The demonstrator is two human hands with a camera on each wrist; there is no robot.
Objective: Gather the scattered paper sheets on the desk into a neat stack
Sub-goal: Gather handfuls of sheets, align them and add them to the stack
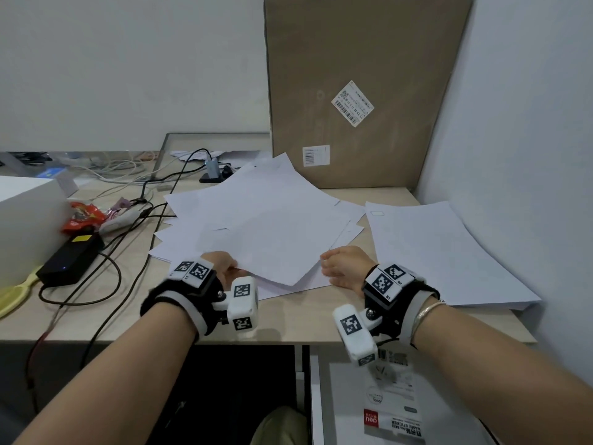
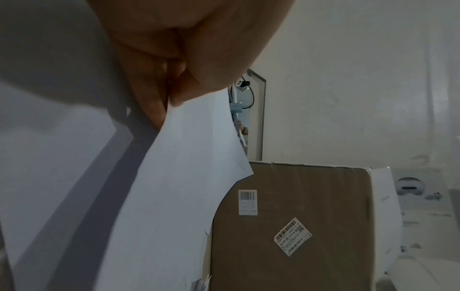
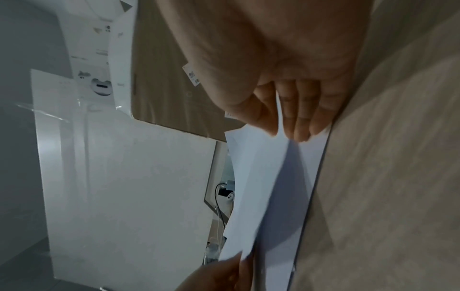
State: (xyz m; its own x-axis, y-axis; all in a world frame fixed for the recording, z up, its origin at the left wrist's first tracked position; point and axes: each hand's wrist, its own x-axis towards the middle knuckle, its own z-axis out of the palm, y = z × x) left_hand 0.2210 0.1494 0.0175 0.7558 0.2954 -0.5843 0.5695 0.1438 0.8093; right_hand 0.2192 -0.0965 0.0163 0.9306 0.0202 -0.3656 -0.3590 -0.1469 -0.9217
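Note:
Several white paper sheets [image 1: 266, 226] lie fanned and overlapping in the middle of the desk. My left hand [image 1: 228, 268] pinches their near left edge, thumb on top and fingers under the paper [image 2: 174, 177]. At the near right edge my right hand [image 1: 327, 264] pinches the sheets [image 3: 261, 187] between thumb and fingers [image 3: 298, 126], lifting that edge slightly off the desk. A second, tidier pile of white sheets [image 1: 442, 252] rests apart at the right, against the wall.
A tall cardboard box [image 1: 362, 91] leans at the back. Left of the papers are tangled cables [image 1: 134, 220], a black power brick [image 1: 70, 258], a red wrapper [image 1: 83, 216], a white box [image 1: 25, 216] and a USB hub [image 1: 213, 170]. The desk's front edge [image 1: 288, 329] is close.

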